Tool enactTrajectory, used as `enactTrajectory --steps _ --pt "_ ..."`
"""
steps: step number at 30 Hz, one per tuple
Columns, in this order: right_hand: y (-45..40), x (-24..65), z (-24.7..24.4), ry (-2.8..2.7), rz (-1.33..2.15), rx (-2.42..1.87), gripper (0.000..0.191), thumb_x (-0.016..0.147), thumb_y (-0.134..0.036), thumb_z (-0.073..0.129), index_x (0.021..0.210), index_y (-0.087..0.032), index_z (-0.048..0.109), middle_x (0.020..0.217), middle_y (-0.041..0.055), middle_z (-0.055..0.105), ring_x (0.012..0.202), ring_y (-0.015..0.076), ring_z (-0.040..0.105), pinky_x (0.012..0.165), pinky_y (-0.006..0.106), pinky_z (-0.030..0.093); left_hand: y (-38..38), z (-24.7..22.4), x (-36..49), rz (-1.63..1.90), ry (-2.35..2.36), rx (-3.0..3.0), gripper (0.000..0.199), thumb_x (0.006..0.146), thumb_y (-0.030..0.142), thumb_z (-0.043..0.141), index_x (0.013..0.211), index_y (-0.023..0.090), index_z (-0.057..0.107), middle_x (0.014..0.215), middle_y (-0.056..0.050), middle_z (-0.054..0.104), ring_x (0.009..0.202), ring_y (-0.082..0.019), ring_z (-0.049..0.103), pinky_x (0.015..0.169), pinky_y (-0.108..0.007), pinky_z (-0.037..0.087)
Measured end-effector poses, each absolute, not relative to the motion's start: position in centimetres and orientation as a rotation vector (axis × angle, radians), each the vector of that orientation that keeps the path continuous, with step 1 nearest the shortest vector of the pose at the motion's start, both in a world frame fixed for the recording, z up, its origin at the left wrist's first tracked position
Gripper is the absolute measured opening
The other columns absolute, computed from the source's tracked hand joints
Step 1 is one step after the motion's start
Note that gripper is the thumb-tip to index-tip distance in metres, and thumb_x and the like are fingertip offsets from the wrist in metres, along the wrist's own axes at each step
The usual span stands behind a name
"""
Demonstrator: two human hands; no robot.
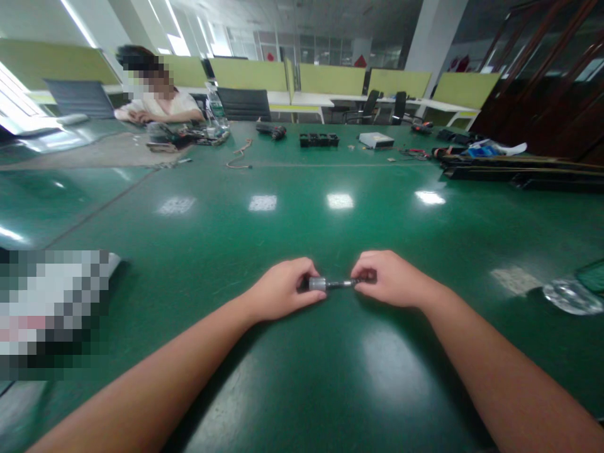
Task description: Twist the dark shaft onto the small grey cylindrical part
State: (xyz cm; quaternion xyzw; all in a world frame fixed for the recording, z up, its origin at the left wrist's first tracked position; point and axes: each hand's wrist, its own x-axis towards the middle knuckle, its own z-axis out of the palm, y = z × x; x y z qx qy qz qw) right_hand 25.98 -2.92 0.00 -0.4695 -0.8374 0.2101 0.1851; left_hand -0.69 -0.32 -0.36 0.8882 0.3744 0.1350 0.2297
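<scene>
Small metal tool [340, 284] held level between both hands, thick end pinched by left hand [287, 286], thin end gripped by right hand [389, 278]

Glossy green table [302, 220] with black block [319, 139], white box [376, 140].

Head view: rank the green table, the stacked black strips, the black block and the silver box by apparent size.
1. Green table
2. Stacked black strips
3. Black block and silver box: too alike to rank
</scene>
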Motion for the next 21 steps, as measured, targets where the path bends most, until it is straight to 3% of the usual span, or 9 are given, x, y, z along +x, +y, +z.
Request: enactTrajectory --steps 11,16,21 --pt "-3.0 24.9 -0.9 -2.294 0.682 -1.209 0.013 0.079 -0.016 0.071 0.090 -0.020 0.076 0.085 0.0029 0.070 0.075 0.0141 0.062 0.070 0.026 0.047 -0.3 -0.4 -0.6 0.371 1.033 2.436 0.029 0.084 0.047 0.067 0.095 0.020 0.064 0.084 0.000 0.065 0.073 -0.017 0.058 0.063 -0.026 0.039" --pt "-3.0 23.7 -2.0 -2.054 0.924 -1.171 0.039 0.077 -0.011 0.071 0.114 -0.020 0.069 0.093 0.0016 0.074 0.080 0.0138 0.067 0.080 0.028 0.052 -0.2 -0.5 -0.5 0.384 1.018 2.434 0.027 0.084 0.044 0.068 0.095 0.020 0.064 0.083 0.000 0.064 0.072 -0.016 0.058 0.063 -0.026 0.039" --pt "-3.0 23.8 -2.0 -2.094 0.844 -1.156 0.037 0.074 -0.012 0.074 0.109 -0.019 0.071 0.098 0.0039 0.074 0.084 0.0160 0.067 0.081 0.030 0.052 -0.1 -0.6 -0.5 0.394 1.023 2.429 0.027 0.083 0.045 0.068 0.093 0.020 0.064 0.082 0.000 0.064 0.071 -0.016 0.057 0.063 -0.026 0.039"
